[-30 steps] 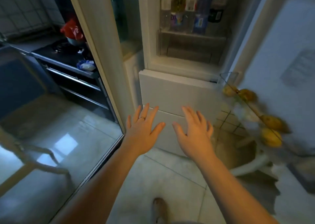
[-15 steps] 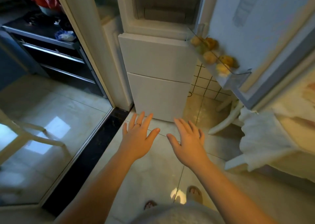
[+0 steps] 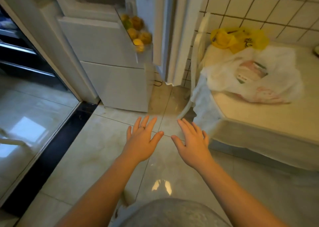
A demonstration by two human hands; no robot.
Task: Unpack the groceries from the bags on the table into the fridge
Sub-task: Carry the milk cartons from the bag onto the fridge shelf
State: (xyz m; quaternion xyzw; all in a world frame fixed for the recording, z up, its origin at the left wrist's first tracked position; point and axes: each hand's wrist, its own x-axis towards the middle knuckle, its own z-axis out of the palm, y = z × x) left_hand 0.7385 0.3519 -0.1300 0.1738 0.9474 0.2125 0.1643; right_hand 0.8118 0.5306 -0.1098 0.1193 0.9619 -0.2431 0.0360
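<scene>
My left hand point(image 3: 140, 140) and my right hand point(image 3: 192, 143) hover side by side over the floor, fingers straight and spread, holding nothing. The white fridge point(image 3: 110, 54) stands ahead at upper left with its upper door point(image 3: 164, 28) swung open. A door shelf point(image 3: 136, 35) carries several yellow and green fruits. On the table point(image 3: 259, 116) at right lie a white plastic bag point(image 3: 255, 74) with a packaged item showing inside and a yellow plastic bag point(image 3: 238, 38) behind it. Both hands are well short of the bags and the fridge.
A sliding glass door and its dark floor track point(image 3: 51, 149) run along the left. White tiled wall point(image 3: 259, 5) rises behind the table. A white chair back point(image 3: 198, 54) stands between the fridge door and the table. Glossy floor tiles point(image 3: 103, 157) lie underfoot.
The view has swung right and down: the fridge slid left and the table with its bags came into sight. Both hands stay open and side by side, holding nothing.
</scene>
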